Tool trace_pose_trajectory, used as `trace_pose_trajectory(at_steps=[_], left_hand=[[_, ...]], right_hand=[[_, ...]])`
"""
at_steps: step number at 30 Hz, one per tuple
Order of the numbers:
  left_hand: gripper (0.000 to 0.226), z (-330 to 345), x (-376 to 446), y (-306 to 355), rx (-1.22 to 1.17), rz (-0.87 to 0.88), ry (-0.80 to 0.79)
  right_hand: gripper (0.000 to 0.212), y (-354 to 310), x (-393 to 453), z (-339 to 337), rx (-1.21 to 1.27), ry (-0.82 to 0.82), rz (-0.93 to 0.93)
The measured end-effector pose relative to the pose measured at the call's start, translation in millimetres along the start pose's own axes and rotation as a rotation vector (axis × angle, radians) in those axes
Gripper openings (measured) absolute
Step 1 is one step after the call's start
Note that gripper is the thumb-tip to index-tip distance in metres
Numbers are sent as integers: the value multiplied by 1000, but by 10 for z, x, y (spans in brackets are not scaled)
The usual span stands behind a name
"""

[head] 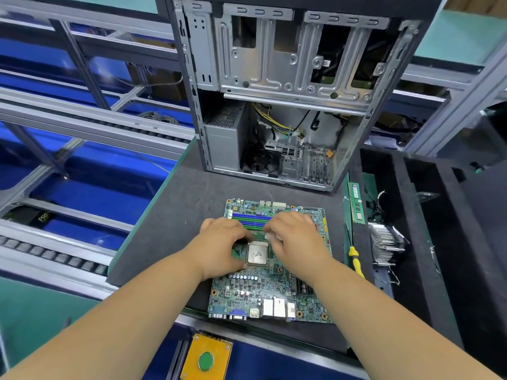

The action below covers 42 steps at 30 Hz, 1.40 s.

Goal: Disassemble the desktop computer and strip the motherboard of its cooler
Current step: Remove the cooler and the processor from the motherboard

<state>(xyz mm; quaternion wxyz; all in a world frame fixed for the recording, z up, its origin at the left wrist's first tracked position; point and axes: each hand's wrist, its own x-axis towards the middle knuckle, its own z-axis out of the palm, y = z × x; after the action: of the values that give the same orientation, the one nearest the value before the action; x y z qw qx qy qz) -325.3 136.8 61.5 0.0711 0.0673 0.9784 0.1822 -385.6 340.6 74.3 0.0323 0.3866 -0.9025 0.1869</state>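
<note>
The green motherboard lies flat on a dark mat, its bare silver CPU showing in the socket. My left hand curls at the socket's left side, with fingertips at the upper left corner and the thumb at the lower left. My right hand bends over the socket's upper right edge, and what its fingertips hold is hidden. The finned metal cooler lies off the board to the right. The opened computer case stands behind the board.
A yellow-handled screwdriver and a green RAM stick lie right of the board. Black foam compartments are further right. Roller conveyor rails run along the left. A yellow box with a green button sits at the near edge.
</note>
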Motion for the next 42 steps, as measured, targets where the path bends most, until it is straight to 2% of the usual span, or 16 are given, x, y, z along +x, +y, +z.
trace_pose_trajectory(at_steps=[5,7,22,26,32,42], left_hand=[[51,6,-39,-36,-9,-4,14],[53,27,-40,-11,1,-25,20],[52,136,-81,-13,-125,-89,26],[51,147,-81,-23,-142,-84,33],[50,140,-80,-45,-153,-80,29],[48,120,-106,-74,-196,-75,22]], right_hand=[[45,-67,-11,51,-158,-248,-129],[50,-80,-9,81,-178,-275,-132],[36,-94,33,108,-65,-277,-96],[33,-148,69,105,-106,-296,-108],[42,-230,119,137,-143,-335,-138],[35,-300,156,122,-183,-374,-162]])
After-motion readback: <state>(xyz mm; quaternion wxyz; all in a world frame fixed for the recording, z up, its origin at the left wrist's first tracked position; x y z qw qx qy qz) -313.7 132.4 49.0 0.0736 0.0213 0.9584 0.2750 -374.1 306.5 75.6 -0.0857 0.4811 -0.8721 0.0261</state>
